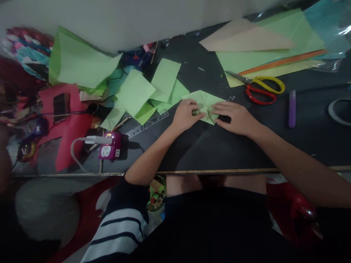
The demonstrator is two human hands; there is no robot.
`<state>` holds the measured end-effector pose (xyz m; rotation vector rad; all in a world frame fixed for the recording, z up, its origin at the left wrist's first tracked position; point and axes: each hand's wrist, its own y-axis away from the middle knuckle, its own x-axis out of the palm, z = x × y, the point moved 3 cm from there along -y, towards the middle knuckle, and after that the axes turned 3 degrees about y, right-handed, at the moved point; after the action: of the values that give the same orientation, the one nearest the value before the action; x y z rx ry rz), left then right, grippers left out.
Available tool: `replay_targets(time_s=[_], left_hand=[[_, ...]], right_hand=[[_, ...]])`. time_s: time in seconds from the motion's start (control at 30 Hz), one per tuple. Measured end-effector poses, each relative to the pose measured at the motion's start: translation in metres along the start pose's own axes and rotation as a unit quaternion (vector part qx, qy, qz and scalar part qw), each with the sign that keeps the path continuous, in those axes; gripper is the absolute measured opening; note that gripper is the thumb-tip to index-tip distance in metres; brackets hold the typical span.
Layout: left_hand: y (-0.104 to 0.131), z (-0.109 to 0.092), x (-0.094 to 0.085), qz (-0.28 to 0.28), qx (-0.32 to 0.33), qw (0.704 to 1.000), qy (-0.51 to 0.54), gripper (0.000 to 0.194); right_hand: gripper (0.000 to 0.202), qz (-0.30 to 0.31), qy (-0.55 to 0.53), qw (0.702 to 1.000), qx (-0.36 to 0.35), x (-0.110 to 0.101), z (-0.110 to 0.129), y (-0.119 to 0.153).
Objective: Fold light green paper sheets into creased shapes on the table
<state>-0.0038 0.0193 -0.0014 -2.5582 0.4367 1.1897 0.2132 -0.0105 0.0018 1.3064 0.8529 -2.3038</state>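
Observation:
A folded light green paper (204, 98) lies on the dark table between my two hands. My left hand (187, 113) holds its left side, with thumb and fingers closed on the paper near a small raised fold. On the right side, my right hand (233, 116) has its fingers bent over the paper and its thumb at the lower edge. Just left of my left hand are several cut green paper pieces (136, 92) and a clear ruler (148, 123).
Scissors (260, 86) with yellow and red handles, a purple tube (292, 108) and a tape roll (344, 112) lie to the right. Coloured sheets (262, 38) are at the back right. A purple power adapter (110, 146) and red paper (73, 131) are at the left, near another person.

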Motion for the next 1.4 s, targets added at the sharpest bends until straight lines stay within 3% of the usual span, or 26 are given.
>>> replay_targets(time_s=[0.2, 0.43, 0.73, 0.9, 1.17, 1.3, 1.4], left_hand=[[-0.001, -0.008, 0.005, -0.004, -0.048, 0.998, -0.037, 0.013], [0.006, -0.007, 0.007, -0.066, -0.053, 0.996, -0.041, 0.033], [0.009, 0.004, 0.015, -0.071, -0.016, 0.995, -0.072, 0.017], [0.010, 0.005, 0.016, -0.101, 0.009, 0.994, -0.037, 0.017], [0.007, 0.006, 0.015, -0.088, 0.011, 0.996, -0.023, 0.019], [0.015, -0.009, 0.008, -0.083, 0.052, 0.992, -0.081, 0.023], [0.033, -0.032, 0.005, -0.047, 0.138, 0.979, -0.143, 0.030]], right_hand=[[0.040, 0.003, -0.009, 1.000, 0.005, -0.002, 0.001, -0.002], [0.044, 0.007, -0.017, 1.000, 0.016, -0.002, 0.001, -0.002], [0.045, 0.032, -0.005, 0.999, 0.024, 0.001, 0.002, -0.002], [0.045, 0.046, 0.014, 0.999, 0.022, 0.003, 0.002, -0.002], [0.040, 0.061, 0.034, 0.997, 0.017, 0.003, 0.004, 0.000], [0.043, 0.074, 0.075, 0.994, -0.016, -0.003, 0.010, 0.000], [0.041, 0.074, 0.100, 0.992, -0.022, -0.006, 0.013, 0.000]])
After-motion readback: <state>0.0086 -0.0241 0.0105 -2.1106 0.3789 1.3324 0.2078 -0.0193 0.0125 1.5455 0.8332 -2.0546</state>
